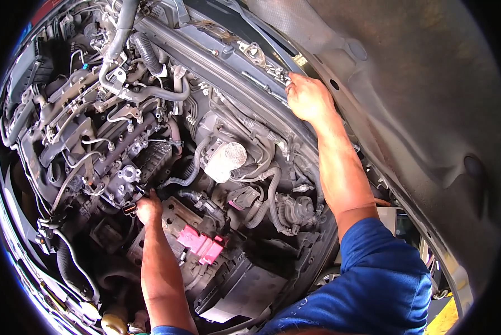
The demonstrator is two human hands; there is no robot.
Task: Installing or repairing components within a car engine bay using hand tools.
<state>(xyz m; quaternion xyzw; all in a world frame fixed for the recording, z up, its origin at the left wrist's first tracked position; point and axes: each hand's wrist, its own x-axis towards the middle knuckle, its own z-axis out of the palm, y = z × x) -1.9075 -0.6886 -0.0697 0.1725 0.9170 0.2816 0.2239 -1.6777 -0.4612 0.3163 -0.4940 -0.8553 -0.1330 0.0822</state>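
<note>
My left hand (149,207) reaches into the engine bay at the lower end of the engine (105,145), its fingers curled beside a small black connector (130,209) and a metal flanged fitting (129,173); whatever it grips is hidden. My right hand (306,95) is up on the cowl ledge (239,75) below the raised hood, fingers closed at a cluster of small metal tools or parts (273,70). I cannot make out exactly what is between those fingers.
The hood's dark underside (418,95) fills the right. A white cylindrical reservoir (225,159), hoses, a pink-red terminal cover (200,243) and a black battery box (239,285) lie between my arms. The car's front edge (10,234) curves along the left.
</note>
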